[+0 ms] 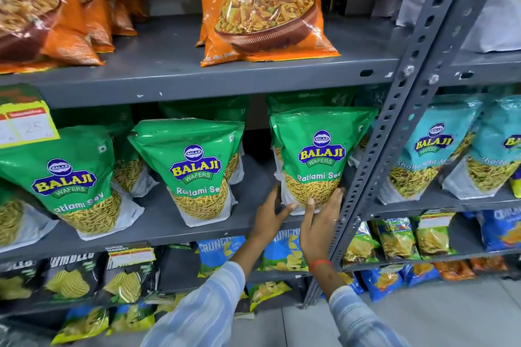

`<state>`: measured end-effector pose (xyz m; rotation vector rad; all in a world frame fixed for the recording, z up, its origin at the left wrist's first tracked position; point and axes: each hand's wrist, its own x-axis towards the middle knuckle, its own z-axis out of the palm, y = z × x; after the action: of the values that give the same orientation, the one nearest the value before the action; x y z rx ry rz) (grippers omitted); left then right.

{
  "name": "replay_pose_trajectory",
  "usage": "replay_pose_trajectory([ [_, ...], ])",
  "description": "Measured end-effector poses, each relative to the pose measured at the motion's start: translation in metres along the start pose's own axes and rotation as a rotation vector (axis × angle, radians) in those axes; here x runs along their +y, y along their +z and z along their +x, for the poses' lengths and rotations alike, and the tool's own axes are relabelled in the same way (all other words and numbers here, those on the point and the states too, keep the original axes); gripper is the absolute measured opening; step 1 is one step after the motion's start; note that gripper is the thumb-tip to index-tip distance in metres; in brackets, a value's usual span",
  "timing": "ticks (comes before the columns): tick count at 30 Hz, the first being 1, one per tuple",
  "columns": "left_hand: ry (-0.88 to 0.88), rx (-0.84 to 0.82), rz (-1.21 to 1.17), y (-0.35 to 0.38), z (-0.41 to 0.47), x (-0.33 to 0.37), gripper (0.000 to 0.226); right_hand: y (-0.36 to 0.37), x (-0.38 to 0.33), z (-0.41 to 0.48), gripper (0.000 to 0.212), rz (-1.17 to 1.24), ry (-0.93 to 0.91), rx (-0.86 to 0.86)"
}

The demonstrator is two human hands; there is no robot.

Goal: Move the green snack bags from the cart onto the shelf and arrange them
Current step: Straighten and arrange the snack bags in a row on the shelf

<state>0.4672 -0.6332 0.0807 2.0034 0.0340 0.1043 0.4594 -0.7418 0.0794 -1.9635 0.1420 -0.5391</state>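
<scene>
A grey metal shelf [197, 222] in a shop is seen from above, with three front rows of green snack bags standing upright on it. The rightmost green bag [318, 155] is being set in place at the shelf's right end, just beside a perforated grey upright post [394, 127]. The left hand [270, 217] is cupped against the bag's lower left corner, and the right hand [321, 220] is pressed flat, fingers spread, against its lower right edge. The bag is steadied between the two hands rather than clenched. The cart is not in view.

The arranging step appears to be in hand: this bag is already on the shelf and is being squared up. The next move likely calls for the bag to be released without tipping, with its face left turned forward like the middle green bag [194, 169] and the left green bag [70, 180].

Each green bag is printed "BALAJI WAFERS" and "Ratlami Sev". A yellow price tag [26, 124] at the left shows "25". Blue bags [431, 149] past the post are also marked "BALAJI WAFERS". An orange bag [265, 5] on the shelf above ends in "MIX".
</scene>
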Motion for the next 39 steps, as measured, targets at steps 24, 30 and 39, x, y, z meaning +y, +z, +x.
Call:
replay_pose_trajectory([
  [24, -0.193, 0.067, -0.062, -0.184, -0.044, -0.099, 0.084, 0.108, -0.081, -0.062, 0.037, 0.349, 0.044, -0.56],
  [30, -0.154, -0.008, -0.047, -0.182, -0.043, -0.085, 0.071, 0.105, -0.073, -0.063, 0.051, 0.341, 0.087, -0.507],
  [39, -0.166, 0.059, -0.034, -0.173, -0.042, -0.08, 0.053, 0.105, -0.077, -0.06, 0.048, 0.389, 0.082, -0.566],
])
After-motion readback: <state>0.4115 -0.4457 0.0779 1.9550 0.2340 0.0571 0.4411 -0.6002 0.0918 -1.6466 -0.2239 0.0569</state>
